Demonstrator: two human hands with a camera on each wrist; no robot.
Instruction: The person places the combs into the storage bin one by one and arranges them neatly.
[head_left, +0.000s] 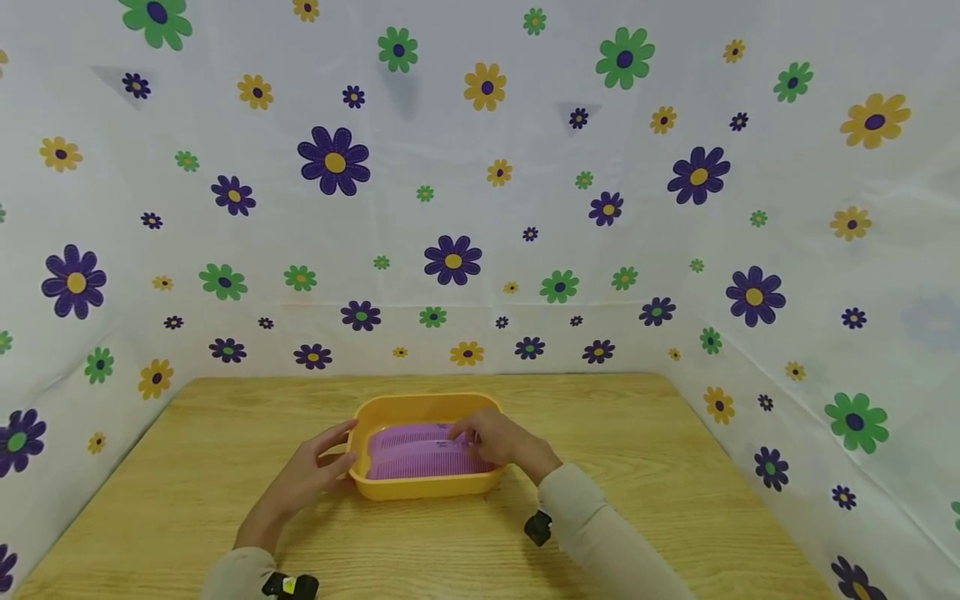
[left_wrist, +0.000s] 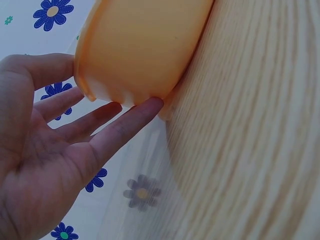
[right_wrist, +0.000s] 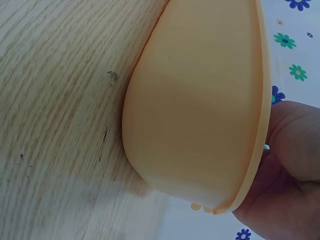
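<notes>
A yellow plastic tub (head_left: 420,488) sits on the table with flat purple combs (head_left: 416,463) lying in it, their rows of teeth showing. At the tub's left end, the fairly straight fingers of my left hand (head_left: 311,467) touch the rim and outer wall. In the left wrist view, the left hand (left_wrist: 55,145) has its fingertips against the tub (left_wrist: 145,45). My right hand (head_left: 498,437) reaches over the right end, bent fingers down at the combs; whether they pinch one is hidden. The tub wall (right_wrist: 200,100) covers those fingertips in the right wrist view.
Wood-grain table (head_left: 600,500) surface surrounds the tub. White flower-printed sheeting (head_left: 525,192) stands along the back and both sides of the table. Dark straps with small devices are on both sleeves (head_left: 592,517).
</notes>
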